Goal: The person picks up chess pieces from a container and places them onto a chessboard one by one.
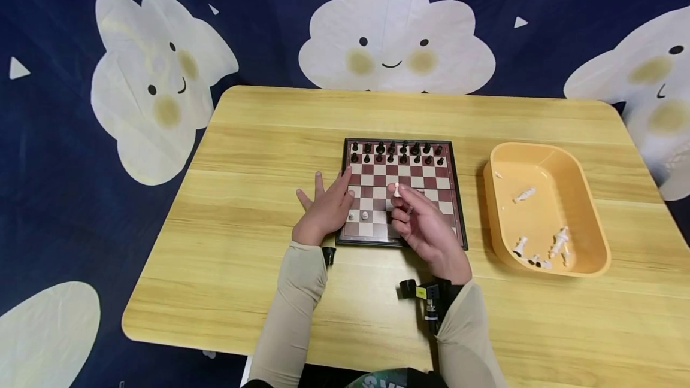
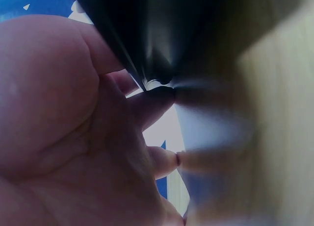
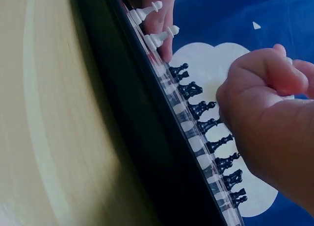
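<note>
A chessboard (image 1: 381, 203) lies on the table, with two rows of black chess pieces (image 1: 403, 148) along its far side. Two white pawns (image 3: 157, 38) stand on the near left squares. My right hand (image 1: 428, 229) is over the board's near right part, pinching a white pawn (image 1: 396, 191) between thumb and forefinger. At the board's left edge rests my left hand (image 1: 326, 211), fingers spread, some reaching over the left squares. The left wrist view shows its palm (image 2: 44, 103) beside the dark side of the board.
To the right of the board stands a yellow plastic bin (image 1: 493, 208) with several white chess pieces (image 1: 559, 241) lying in it. The wooden table (image 1: 259, 154) ends at a dark blue cloth (image 1: 259, 29) with cloud faces behind it.
</note>
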A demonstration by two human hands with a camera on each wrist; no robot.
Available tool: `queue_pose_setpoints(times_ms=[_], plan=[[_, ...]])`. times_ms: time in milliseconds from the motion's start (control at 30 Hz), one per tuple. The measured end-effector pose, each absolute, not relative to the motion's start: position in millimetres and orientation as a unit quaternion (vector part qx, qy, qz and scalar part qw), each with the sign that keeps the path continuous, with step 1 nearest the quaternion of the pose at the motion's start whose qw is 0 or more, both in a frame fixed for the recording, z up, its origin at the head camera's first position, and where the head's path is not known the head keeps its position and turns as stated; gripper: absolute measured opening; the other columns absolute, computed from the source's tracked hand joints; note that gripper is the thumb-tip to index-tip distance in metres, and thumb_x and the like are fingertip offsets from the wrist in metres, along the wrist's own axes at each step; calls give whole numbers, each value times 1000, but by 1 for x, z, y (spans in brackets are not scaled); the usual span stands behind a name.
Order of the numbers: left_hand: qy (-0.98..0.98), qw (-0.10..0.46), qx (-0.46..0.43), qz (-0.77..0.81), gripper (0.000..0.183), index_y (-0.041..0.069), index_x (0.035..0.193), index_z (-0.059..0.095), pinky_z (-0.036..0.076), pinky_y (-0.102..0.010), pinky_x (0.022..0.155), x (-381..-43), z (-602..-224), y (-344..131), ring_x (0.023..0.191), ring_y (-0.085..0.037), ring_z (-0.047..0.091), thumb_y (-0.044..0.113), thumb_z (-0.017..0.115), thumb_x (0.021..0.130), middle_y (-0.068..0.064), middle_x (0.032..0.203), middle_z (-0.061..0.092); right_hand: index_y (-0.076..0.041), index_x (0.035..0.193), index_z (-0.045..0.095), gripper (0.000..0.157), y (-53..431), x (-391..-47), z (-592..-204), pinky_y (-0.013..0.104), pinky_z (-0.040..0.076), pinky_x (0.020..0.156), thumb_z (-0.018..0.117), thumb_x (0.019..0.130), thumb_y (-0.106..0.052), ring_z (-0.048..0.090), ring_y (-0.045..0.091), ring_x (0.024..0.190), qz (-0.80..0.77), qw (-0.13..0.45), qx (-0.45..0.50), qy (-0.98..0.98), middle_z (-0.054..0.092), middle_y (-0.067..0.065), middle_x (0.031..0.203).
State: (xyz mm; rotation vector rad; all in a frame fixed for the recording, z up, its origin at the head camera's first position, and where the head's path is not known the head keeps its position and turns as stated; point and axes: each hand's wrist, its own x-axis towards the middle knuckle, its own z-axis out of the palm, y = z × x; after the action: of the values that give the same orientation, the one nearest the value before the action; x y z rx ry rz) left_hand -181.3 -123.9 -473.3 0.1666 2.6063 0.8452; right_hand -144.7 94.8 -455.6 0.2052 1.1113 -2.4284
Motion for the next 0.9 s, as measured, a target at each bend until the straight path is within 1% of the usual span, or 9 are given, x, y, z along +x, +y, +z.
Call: queue_pose_setpoints(times_ms=[67,167,233,333,367,467,567,733,900], plan=[[931,197,59,301,59,31,168,7,-29,-70,108,-181,-473,-124,153,-38,-25,36,28,113,2,172,15,-12,108,71,18,94,-144,-455,15,29,48,57,108,-24,33,5,59,-870,208,78,441,51,-5,84],[931,198,58,301,59,31,168,7,-29,-70,108,-181,-472,-124,154,-38,-24,36,28,113,2,172,14,-16,102,76,16,90,-144,-456,17,28,47,60,105,-17,32,6,53,-825,164,83,535,53,-7,74],[931,198,59,301,59,31,168,7,-29,-70,108,-181,-472,-124,154,-38,-24,36,28,113,2,172,14,-12,104,76,14,86,-144,-457,19,29,47,62,101,-13,33,7,52,-774,137,92,611,56,-5,72],[930,199,59,304,59,31,168,7,-29,-70,107,-182,-472,-124,154,-37,-25,36,28,114,2,172,14,-3,110,73,18,81,-144,-460,22,41,53,64,96,-11,52,12,58,-699,116,97,699,65,2,76],[929,199,60,305,59,31,168,7,-29,-70,107,-182,-472,-124,154,-37,-25,36,28,114,2,172,14,0,111,72,20,81,-143,-461,24,46,56,65,95,-11,60,16,62,-684,117,100,713,69,6,82],[929,199,61,306,59,31,168,7,-30,-70,107,-182,-472,-124,153,-37,-26,36,29,114,2,172,13,4,110,69,21,80,-143,-462,30,58,70,65,93,-8,73,26,80,-663,120,89,734,75,11,85],[929,198,60,307,59,31,168,7,-30,-70,107,-181,-471,-124,153,-37,-25,36,29,114,2,172,14,2,106,68,17,79,-142,-463,29,58,68,67,92,-7,75,25,78,-650,122,75,747,76,11,82],[930,196,59,305,59,31,168,8,-29,-70,108,-181,-471,-124,154,-38,-24,36,29,114,1,172,15,-4,96,73,9,79,-142,-464,29,52,62,74,89,-9,69,18,70,-559,99,36,823,75,5,78],[932,196,59,300,59,31,168,7,-28,-71,108,-181,-471,-124,154,-38,-24,36,29,114,1,172,15,-9,94,75,7,80,-142,-464,33,52,66,76,90,-14,66,17,69,-493,105,11,864,74,2,80]])
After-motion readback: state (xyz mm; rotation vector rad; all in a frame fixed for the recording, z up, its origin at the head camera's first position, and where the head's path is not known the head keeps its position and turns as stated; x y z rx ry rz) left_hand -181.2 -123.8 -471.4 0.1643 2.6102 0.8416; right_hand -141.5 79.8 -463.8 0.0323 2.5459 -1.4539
